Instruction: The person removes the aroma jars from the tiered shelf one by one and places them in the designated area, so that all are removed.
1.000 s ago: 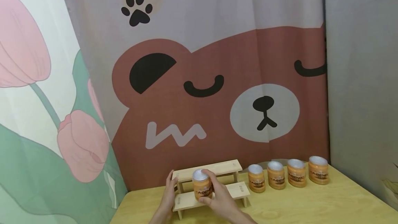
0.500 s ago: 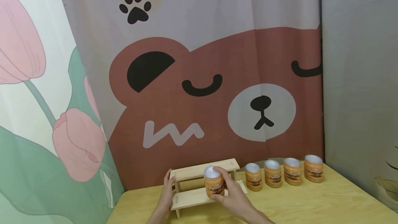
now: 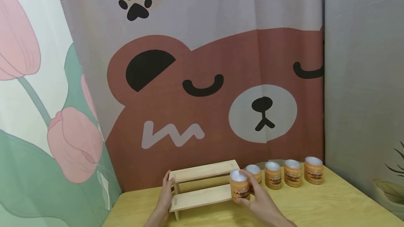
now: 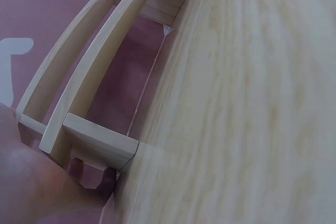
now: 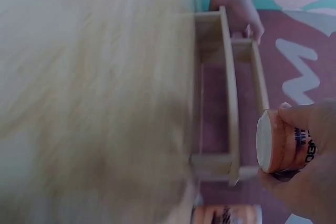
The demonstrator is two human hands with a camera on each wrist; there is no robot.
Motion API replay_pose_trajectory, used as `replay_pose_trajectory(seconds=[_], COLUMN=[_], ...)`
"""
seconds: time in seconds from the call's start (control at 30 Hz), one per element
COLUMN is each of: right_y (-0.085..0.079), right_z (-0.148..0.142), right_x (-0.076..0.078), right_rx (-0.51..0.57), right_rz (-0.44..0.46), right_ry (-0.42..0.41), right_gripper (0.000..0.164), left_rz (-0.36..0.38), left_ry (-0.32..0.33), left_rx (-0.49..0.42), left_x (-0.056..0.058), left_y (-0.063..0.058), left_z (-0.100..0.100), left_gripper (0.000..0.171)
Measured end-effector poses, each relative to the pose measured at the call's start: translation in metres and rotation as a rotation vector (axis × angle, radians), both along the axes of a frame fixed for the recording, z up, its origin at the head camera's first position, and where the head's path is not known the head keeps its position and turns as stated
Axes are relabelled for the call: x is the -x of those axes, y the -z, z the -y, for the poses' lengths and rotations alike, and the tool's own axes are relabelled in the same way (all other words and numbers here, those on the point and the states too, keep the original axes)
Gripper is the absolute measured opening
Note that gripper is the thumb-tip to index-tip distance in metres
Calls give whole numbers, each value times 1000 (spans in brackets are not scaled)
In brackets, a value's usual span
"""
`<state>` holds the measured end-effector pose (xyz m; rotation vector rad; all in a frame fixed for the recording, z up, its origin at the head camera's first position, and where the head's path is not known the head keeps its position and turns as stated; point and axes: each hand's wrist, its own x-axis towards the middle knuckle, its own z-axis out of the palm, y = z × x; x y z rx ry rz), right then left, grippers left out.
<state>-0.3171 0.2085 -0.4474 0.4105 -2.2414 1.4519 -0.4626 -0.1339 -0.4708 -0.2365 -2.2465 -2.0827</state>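
My right hand [image 3: 263,204] grips an orange can [image 3: 239,186] with a silvery top and dark lettering, thumb low and fingers around its far side. The can is upright at the right end of the lower shelf of a two-tier wooden stand [image 3: 202,197]. In the right wrist view the can's pale base [image 5: 264,141] shows, clear of the shelf. My left hand [image 3: 162,197] holds the stand's left end. In the left wrist view its fingers [image 4: 94,195] reach past the leg, partly hidden.
Several matching orange cans [image 3: 273,176] stand in a row on the yellow wood-grain table [image 3: 328,209], right of the stand. The nearest is partly hidden behind the held can. A bear-print curtain [image 3: 202,122] hangs behind. A plant pot [image 3: 389,192] is at the far right.
My right hand has carried the can rightward, from over the middle of the lower shelf to its right end. My left hand stays at the stand's left end. The head view has shifted slightly.
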Motion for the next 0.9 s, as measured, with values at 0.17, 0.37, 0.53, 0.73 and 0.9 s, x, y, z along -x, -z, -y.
replay_pose_trajectory(seconds=[0.17, 0.37, 0.53, 0.73, 0.9], right_y=[12, 16, 19, 27, 32], right_z=[-22, -44, -59, -74, -85], right_x=[-2, -2, 1, 6, 9], right_rx=[-65, -52, -45, -25, -22], right_rz=[-34, 27, 67, 101, 140], right_ry=[24, 66, 127, 131, 130], right_gripper=[91, 91, 91, 90, 90], left_rz=[-14, -34, -24, -26, -32], left_ry=[-7, -11, -5, -4, 4], left_rx=[6, 6, 8, 11, 3], left_x=[1, -1, -3, -3, -4], left_y=[1, 0, -1, 0, 0], left_z=[1, 0, 0, 0, 0], left_gripper=[78, 74, 75, 75, 74])
